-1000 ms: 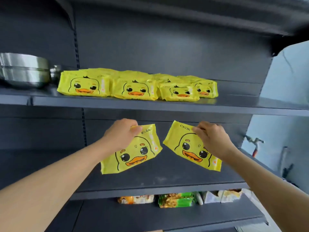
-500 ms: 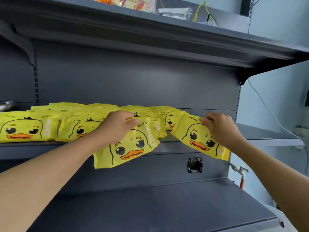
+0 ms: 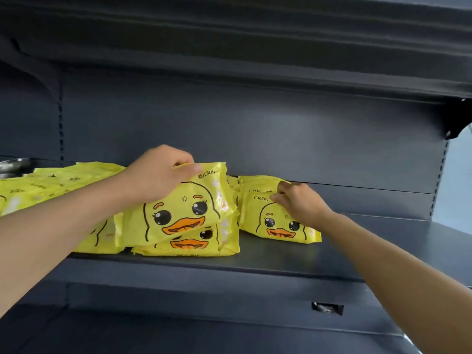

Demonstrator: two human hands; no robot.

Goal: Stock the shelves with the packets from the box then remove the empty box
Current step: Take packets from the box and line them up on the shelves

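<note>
Shown from the head camera, I have both hands up at the dark grey metal shelf (image 3: 281, 261). My left hand (image 3: 153, 177) pinches the top edge of a yellow plastic packet printed with a cartoon duck face (image 3: 178, 213), thumb in front and fingers curled behind; the packet hangs tilted, its lower part resting on a second duck-face packet lying flat near the shelf's front edge (image 3: 194, 245). My right hand (image 3: 298, 203) grips the upper edge of another yellow duck-face packet (image 3: 275, 226), fingers curled over its top; this packet sits on the shelf just right of the left-hand one and leans back against a further packet marked "ckak" behind it (image 3: 258, 185). A row of more yellow packets (image 3: 58, 180) runs toward the shelf's left end, partly hidden by my left forearm. At the far left edge of the shelf, a sliver of a shiny metal item (image 3: 12, 164) shows; I cannot tell what it is. A second dark shelf (image 3: 229, 47) overhangs everything.
</note>
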